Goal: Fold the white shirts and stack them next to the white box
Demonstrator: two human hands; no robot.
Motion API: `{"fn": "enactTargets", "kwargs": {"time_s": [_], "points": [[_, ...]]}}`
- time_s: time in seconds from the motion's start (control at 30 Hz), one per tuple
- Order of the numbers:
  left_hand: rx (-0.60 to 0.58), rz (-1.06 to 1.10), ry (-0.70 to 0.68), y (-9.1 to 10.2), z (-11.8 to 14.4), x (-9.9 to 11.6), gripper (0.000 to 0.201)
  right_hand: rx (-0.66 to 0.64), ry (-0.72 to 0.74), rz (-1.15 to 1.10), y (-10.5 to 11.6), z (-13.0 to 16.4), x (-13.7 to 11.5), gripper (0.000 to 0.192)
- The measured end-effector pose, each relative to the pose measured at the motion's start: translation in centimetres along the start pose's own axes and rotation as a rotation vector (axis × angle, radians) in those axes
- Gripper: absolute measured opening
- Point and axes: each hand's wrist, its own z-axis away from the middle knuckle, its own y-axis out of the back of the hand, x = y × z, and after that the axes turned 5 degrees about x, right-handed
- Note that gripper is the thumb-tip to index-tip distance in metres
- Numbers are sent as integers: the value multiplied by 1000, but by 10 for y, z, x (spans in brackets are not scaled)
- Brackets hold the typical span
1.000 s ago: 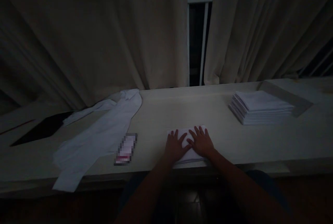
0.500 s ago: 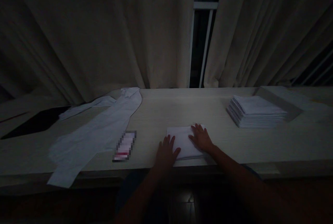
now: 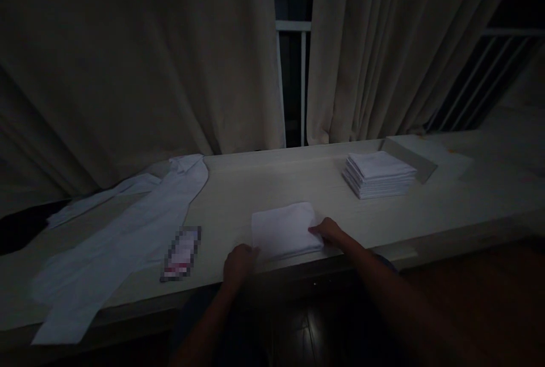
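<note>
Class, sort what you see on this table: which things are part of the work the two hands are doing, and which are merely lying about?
In hand:
folded white cloth, gripped at its near corners by the left hand and right hand
stack of folded cloths, the same kind of piece

Lying about:
white shirt spread out at the left
small blurred packet
curtains

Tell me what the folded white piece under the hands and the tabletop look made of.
Folded white piece: probably thin woven cloth, matte; its layered edges lie soft and flat. Tabletop: pale wood or wood-look laminate, matte, with faint grain lines; dim light leaves it open.
</note>
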Motion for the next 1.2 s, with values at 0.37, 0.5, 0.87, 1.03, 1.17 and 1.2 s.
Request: {"fn": "enactTargets", "kwargs": {"time_s": [0.37, 0.5, 0.87, 1.03, 1.17, 1.2], "points": [[-41, 329, 20, -29, 93, -12, 36, -35, -41, -285, 9, 60, 39, 22], [-105, 1054, 351, -52, 111, -10, 25, -108, -47, -440, 12, 77, 55, 20], [-550, 1326, 340, -12, 125, 35, 64, -225, -74, -710, 48, 96, 84, 27], [-488, 1145, 210, -2, 97, 96, 76, -145, 15, -722, 112, 83, 73, 30], [-415, 938, 19, 4, 56, 181, 82, -87, 115, -744, 196, 47, 58, 29], [-414, 930, -33, 4, 43, 207, 83, -73, 134, -756, 220, 34, 55, 28]]}}
